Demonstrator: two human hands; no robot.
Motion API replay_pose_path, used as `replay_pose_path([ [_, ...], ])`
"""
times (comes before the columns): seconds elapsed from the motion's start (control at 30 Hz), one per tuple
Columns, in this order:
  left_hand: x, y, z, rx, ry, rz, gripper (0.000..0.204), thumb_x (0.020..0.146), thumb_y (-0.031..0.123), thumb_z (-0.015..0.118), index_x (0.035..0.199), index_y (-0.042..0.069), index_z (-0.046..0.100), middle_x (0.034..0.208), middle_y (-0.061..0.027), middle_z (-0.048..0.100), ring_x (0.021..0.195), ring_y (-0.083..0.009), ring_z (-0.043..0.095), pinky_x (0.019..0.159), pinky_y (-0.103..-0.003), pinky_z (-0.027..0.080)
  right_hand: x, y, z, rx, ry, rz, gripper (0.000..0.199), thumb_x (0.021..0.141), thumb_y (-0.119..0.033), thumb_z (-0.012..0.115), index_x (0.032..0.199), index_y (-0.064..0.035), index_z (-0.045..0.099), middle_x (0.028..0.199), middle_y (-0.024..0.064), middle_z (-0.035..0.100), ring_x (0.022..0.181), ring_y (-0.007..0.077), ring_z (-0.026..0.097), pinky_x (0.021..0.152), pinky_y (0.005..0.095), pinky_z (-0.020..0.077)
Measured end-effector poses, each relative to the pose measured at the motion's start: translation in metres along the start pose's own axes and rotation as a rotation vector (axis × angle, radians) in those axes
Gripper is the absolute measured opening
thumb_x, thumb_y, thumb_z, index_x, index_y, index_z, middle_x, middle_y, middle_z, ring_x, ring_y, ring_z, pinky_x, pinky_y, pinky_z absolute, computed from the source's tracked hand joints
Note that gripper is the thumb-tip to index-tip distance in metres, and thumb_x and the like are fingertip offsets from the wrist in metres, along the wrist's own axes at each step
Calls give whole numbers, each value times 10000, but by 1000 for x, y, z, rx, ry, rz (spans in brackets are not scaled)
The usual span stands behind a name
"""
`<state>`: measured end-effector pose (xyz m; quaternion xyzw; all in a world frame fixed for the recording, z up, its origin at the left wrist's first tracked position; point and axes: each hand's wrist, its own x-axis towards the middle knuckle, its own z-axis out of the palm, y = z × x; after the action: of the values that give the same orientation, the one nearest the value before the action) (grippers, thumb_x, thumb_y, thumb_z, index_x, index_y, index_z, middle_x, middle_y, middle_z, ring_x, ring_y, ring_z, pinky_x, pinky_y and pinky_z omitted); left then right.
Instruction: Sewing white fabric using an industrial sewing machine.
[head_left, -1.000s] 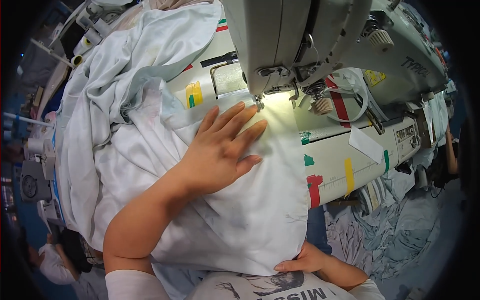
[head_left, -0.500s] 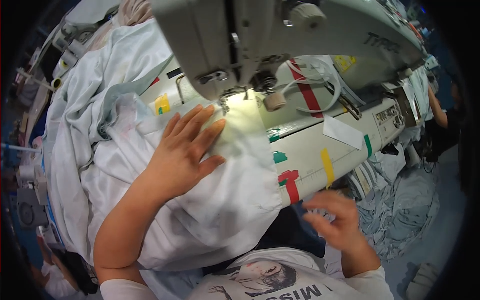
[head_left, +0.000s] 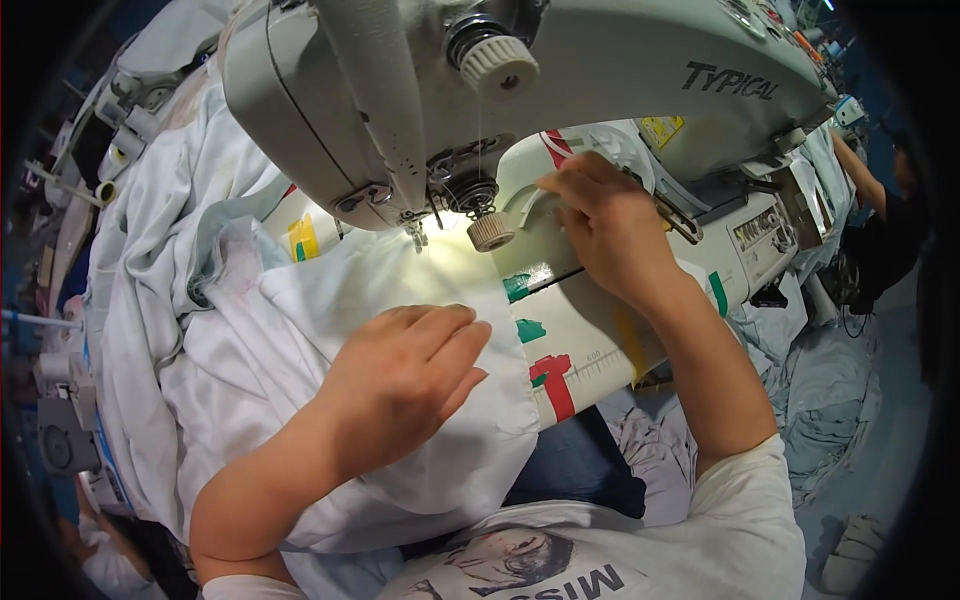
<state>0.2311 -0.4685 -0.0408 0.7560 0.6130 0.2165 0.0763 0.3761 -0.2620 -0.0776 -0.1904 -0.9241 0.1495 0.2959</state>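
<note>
White cloth (head_left: 450, 440) lies spread under the needle end of a pale sewing machine (head_left: 620, 60), its right edge running down the machine bed. My left hand (head_left: 400, 375) is over the cloth in front of the needle area, fingers loosely bent, thumb apart, holding nothing that shows. My right hand (head_left: 615, 225) is raised above the bed, right of the ribbed thread knob (head_left: 491, 231). Its fingers curve toward the knob with a gap to the thumb; no held thing shows. The presser foot (head_left: 418, 236) stands at the cloth's lit far part.
Colored tape pieces, including a red one (head_left: 552, 388), mark the machine bed (head_left: 590, 350). Bunched pale fabric (head_left: 150, 290) fills the left side. More fabric (head_left: 825, 420) lies heaped at the right. Another person's arm (head_left: 860, 175) shows at the far right.
My right hand has risen from beside the bed's front edge to near the thread knob. My left hand has drawn back toward me, its fingers bending. The machine appears shifted in view.
</note>
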Motion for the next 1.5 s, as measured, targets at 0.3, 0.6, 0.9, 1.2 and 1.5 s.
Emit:
replay_pose_path([
  [0.3, 29, 2, 27, 253, 79, 51, 312, 730, 35, 547, 1026, -62, 534, 1073, -176, 527, 734, -251, 591, 683, -325, 516, -44, -11, -70, -205, -11, 159, 234, 731, 15, 662, 958, -25, 617, 871, 122, 589, 816, 332, 592, 697, 358, 478],
  [0.6, 131, -8, 70, 459, 247, -405, 202, 789, 88, 563, 970, -1, 551, 1010, -151, 525, 744, -270, 657, 564, -396, 555, -89, 32, -77, -243, 115, 226, 101, 789, 34, 612, 833, -12, 535, 832, 127, 548, 714, 332, 572, 600, 363, 460],
  [0.9, 132, -17, 74, 487, 213, -389, 124, 764, 67, 589, 873, 17, 560, 936, -121, 547, 772, -245, 660, 622, -329, 559, -73, 85, -111, -460, 139, 192, 335, 759, 16, 646, 1078, -48, 566, 1078, 146, 572, 841, 341, 607, 686, 359, 501],
  [1.2, 96, 7, 60, 416, 276, -201, 161, 714, 38, 584, 868, 26, 541, 880, -95, 536, 796, -222, 601, 643, -316, 535, -46, 11, -41, -92, 193, 78, 304, 739, -3, 672, 1035, -40, 614, 988, 135, 614, 824, 321, 609, 706, 379, 499],
  [1.5, 75, 1, 59, 365, 226, -272, 187, 695, 14, 583, 871, 29, 523, 882, -110, 534, 796, -246, 609, 674, -322, 533, 19, 24, -24, -86, 29, -86, 62, 769, -34, 642, 829, -23, 652, 870, 116, 632, 851, 306, 589, 729, 376, 479],
])
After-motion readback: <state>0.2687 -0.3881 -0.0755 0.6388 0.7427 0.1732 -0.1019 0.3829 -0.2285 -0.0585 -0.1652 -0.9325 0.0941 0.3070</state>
